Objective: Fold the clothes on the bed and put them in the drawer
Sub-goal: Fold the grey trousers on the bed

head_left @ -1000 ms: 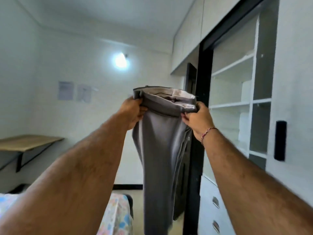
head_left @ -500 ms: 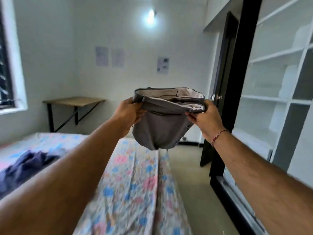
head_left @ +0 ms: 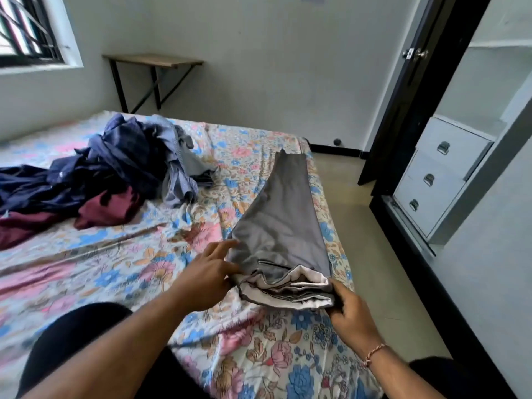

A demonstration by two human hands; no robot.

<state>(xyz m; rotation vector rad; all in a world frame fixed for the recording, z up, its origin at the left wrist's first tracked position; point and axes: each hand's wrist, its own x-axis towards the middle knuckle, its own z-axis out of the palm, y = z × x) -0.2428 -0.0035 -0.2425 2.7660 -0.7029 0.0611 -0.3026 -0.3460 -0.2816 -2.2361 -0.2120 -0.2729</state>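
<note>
No brand, label or readable writing shows on any garment or surface here.

Half a second ago the grey trousers [head_left: 280,226] hung in the air between both hands, bunched short below the waistband; now they lie flat on the bed [head_left: 121,263], the legs stretched away from the fingers toward the far edge of the mattress, along its right side. The view has also dropped from the far wall to the bedsheet.

The left hand [head_left: 205,279] reaches forward with the arm extended, palm down, at the left end of the waistband. Its fingers are spread and fairly straight: the forefinger lies along the seat of the trousers, and the thumb side meets the waistband corner (whether the thumb pinches the cloth cannot be told).

The right hand [head_left: 349,311] comes in from the lower right, a thin bracelet [head_left: 373,351] at the wrist. Its fingers curl round the right end of the waistband and pinch the pale lining there, thumb on top.

Beyond the left fingers and further left, a heap of unfolded clothes [head_left: 109,168] in dark blue, striped blue and maroon lies on the floral sheet. Off to the right of the right fingers, across the floor, stands a white drawer unit [head_left: 440,174] with three metal pulls, all drawers closed.
</note>
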